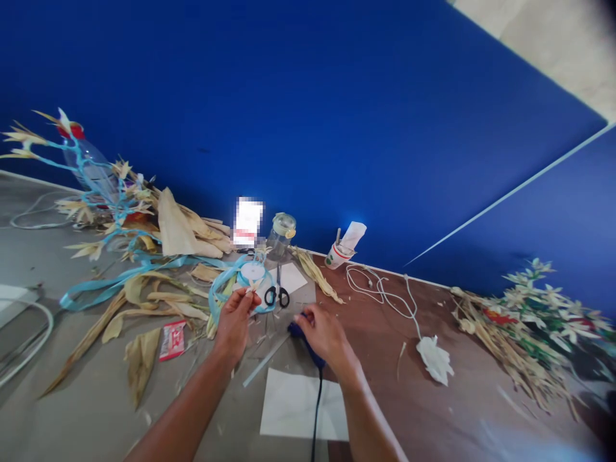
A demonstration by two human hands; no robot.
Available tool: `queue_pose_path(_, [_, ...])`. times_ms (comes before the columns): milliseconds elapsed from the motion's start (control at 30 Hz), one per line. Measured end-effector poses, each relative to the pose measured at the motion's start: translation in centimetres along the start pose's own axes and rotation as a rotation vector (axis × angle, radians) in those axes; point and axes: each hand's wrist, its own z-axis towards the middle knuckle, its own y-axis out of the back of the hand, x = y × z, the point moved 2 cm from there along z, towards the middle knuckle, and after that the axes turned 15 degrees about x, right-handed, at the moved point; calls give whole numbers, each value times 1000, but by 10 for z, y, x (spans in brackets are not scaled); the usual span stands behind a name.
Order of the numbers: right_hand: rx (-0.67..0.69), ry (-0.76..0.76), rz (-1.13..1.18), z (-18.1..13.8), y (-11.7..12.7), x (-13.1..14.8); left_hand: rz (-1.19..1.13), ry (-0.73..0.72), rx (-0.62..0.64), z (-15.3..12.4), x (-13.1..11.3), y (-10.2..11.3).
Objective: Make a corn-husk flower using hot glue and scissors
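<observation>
Between the fingertips of my left hand [234, 324] is a small pale flower of dried husk [253, 287]. My right hand [326, 332] is curled at a dark blue glue gun [308, 346], partly covering it; a black cord [317, 404] runs from it towards me. A translucent glue stick [267, 359] slants down to the left from the gun. Just beyond both hands are black-handled scissors [278, 295] and a spool of light blue ribbon [252, 273]. Below the gun, a white sheet of paper [298, 404] lies on the table.
Dried corn husks [137, 321], a red packet [172, 340] and a blue-stemmed husk-flower branch [115, 205] are at left. A glass jar [282, 234], a lit screen [248, 221] and a cup [339, 253] line the blue partition. A white cable [399, 305] and more flowers [543, 321] are at right.
</observation>
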Motion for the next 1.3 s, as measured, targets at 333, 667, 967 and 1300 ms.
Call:
queue_pose_path(333, [46,-170,-222,-15,-34,-27,-30,-46,-29,0,-3,-2])
queue_pose_path(667, [-217,13,155,-18,-30,-45,-13,-52,-41,-1,-7,0])
queue_pose_path(967, [-36,418,1196,-30,-29,-3,59,-67,-27,0,-1,4])
queue_pose_path(1300, [-35,424,726,-14,-52,27,110,-108,-8,1,-3,8])
